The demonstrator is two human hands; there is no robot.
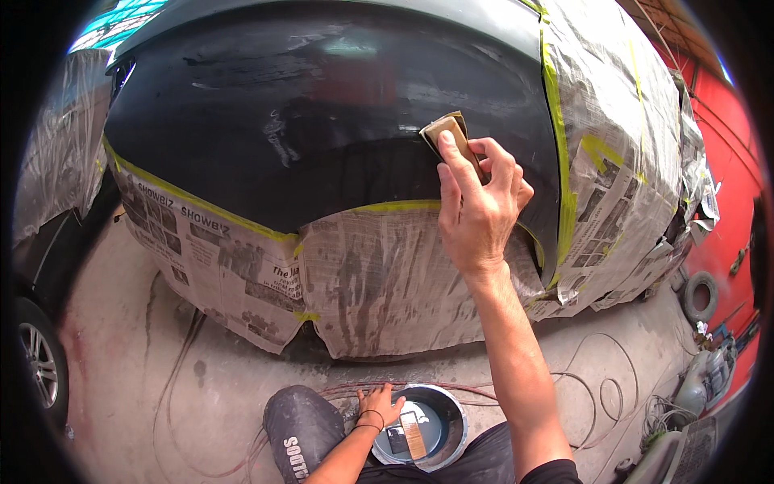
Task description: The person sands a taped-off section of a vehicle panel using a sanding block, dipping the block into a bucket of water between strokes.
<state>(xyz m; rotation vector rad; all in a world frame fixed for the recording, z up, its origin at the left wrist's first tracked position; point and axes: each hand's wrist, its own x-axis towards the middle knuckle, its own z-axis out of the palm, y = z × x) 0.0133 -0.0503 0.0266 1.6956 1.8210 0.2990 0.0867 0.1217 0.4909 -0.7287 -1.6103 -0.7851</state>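
My right hand [484, 206] grips a tan sanding block [445, 127] with sandpaper folded around it, its dark edges showing. The block is against a dark grey car body panel [347, 105], above the wheel arch. Pale smears and wet-looking streaks mark the panel. Low in the view, my left hand [379, 406] rests with fingers spread at the left rim of a round bucket [461, 426] between my legs. Inside the bucket are bluish liquid, a tan block [414, 436] and a dark flat piece [395, 440].
Taped newspaper masking [387, 282] covers the wheel arch and bumper; more masking [613, 202] covers the right side. Hoses [601, 379] loop over the concrete floor. A loose tire [700, 297] stands by the red wall. Another car's wheel [40, 363] is at left.
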